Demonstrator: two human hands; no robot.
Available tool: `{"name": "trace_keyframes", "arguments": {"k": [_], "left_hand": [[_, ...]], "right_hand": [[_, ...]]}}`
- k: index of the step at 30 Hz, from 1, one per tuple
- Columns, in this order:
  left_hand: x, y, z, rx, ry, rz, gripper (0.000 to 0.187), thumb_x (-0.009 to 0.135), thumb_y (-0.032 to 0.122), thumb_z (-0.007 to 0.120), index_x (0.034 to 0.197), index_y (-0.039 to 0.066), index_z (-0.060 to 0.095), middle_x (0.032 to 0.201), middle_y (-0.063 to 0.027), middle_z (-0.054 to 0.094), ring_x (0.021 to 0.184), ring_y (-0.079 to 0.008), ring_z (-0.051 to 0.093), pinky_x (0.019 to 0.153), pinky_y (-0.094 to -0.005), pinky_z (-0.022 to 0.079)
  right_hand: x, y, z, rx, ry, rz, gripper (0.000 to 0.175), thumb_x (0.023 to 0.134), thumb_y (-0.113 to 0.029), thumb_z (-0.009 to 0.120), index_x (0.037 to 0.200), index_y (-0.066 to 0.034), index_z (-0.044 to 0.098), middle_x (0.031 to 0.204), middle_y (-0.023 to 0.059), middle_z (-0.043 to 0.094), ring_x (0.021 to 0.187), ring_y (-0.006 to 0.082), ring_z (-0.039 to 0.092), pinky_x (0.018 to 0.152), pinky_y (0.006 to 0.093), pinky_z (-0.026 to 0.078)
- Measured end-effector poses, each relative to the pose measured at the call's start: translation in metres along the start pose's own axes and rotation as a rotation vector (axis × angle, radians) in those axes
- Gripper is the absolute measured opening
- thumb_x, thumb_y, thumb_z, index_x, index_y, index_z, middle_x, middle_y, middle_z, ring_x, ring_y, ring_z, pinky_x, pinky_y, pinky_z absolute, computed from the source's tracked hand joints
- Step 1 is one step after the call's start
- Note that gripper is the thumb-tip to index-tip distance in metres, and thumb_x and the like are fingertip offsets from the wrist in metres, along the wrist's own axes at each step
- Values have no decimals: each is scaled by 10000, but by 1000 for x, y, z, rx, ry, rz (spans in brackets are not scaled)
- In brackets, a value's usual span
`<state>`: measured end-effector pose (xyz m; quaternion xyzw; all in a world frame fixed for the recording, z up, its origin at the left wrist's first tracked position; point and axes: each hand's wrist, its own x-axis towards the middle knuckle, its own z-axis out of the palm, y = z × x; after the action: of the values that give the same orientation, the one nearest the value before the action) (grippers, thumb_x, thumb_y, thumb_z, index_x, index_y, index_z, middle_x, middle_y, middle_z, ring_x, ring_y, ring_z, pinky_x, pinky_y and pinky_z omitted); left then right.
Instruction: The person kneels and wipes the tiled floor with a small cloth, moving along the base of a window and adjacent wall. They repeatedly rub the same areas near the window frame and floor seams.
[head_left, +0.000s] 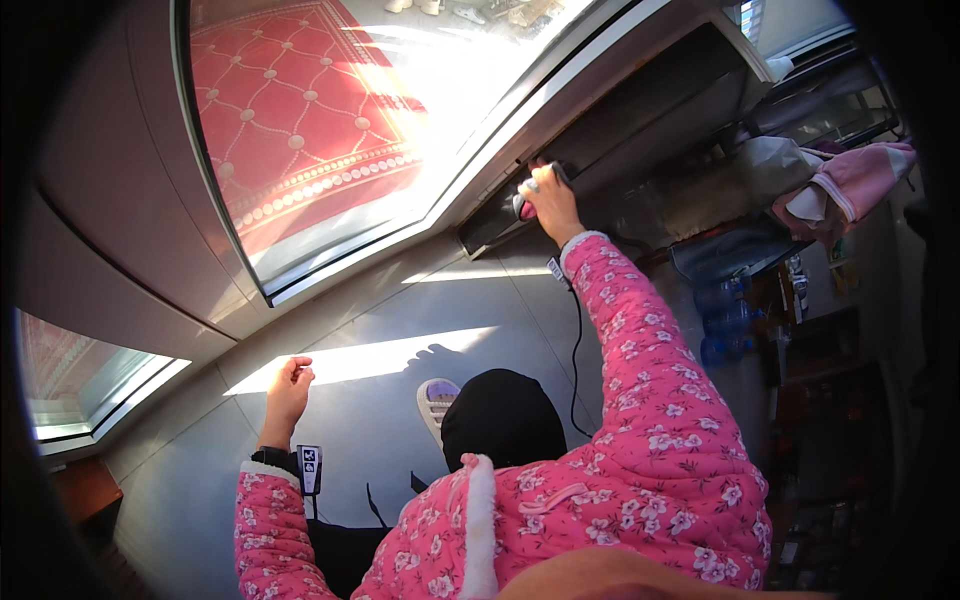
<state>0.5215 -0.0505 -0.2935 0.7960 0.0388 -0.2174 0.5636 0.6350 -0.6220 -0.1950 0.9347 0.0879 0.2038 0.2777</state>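
Note:
My right hand (553, 201) reaches forward and grips a small pink and grey object (527, 208). Fingers cover most of it, so its exact kind is hidden. It is held against or just over a long dark panel (637, 120) that runs below the glass's frame. My left hand (288, 391) hangs over the tiled floor with its fingers loosely bent, and nothing shows in it. A black wrist strap (274, 457) with a small labelled device (309, 469) sits at that wrist. Another device (558, 273) with a black cable hangs by my right cuff.
A glass door (315, 180) with a white frame stands ahead, and a red patterned carpet (292, 112) shows through it. Bright sun strips cross the grey tile floor (375, 420). To the right are a pink garment (862, 180), a dark bag (724, 251) and blue plastic bottles (726, 322).

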Motion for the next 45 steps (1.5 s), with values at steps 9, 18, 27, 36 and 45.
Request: {"name": "trace_keyframes", "arguments": {"k": [9, 18, 27, 36, 45], "left_hand": [[-4, -6, 16, 165, -138, -30, 217, 896, 155, 559, 1065, 32, 618, 838, -40, 638, 807, -121, 596, 772, -255, 473], [-20, 7, 25, 275, -28, -82, 202, 891, 132, 584, 1053, 22, 631, 846, -44, 640, 770, -118, 579, 722, -260, 479], [-69, 23, 22, 150, -6, -197, 235, 931, 126, 556, 1123, -1, 601, 962, -42, 628, 857, -94, 565, 780, -227, 457], [-101, 42, 25, -148, 155, -366, 258, 954, 127, 524, 1176, 7, 577, 1006, -61, 626, 960, -132, 574, 897, -274, 442], [-90, 87, 41, -50, 7, -182, 261, 945, 99, 527, 1180, 1, 581, 1027, -75, 650, 968, -120, 584, 874, -255, 446]], "right_hand": [[30, 65, -68, -264, 273, 85, 371, 786, -173, 610, 1136, -292, 642, 1158, 19, 537, 1080, 245, 473, 862, 412, 394], [-42, -65, 109, -107, -119, -64, 426, 843, -289, 525, 1252, -172, 557, 1248, 31, 508, 1183, 198, 429, 1011, 361, 302], [-81, -132, 186, 13, -282, -163, 187, 836, -213, 517, 933, -92, 621, 1034, 58, 536, 973, 236, 497, 920, 392, 395], [-66, -118, 150, 656, -263, 347, 451, 778, -97, 601, 1219, -194, 599, 1131, 151, 512, 1035, 343, 518, 883, 398, 464], [-75, -179, 139, 810, -440, 303, 450, 764, -108, 646, 1206, -62, 578, 1313, 147, 449, 1125, 379, 438, 967, 387, 421]]}}
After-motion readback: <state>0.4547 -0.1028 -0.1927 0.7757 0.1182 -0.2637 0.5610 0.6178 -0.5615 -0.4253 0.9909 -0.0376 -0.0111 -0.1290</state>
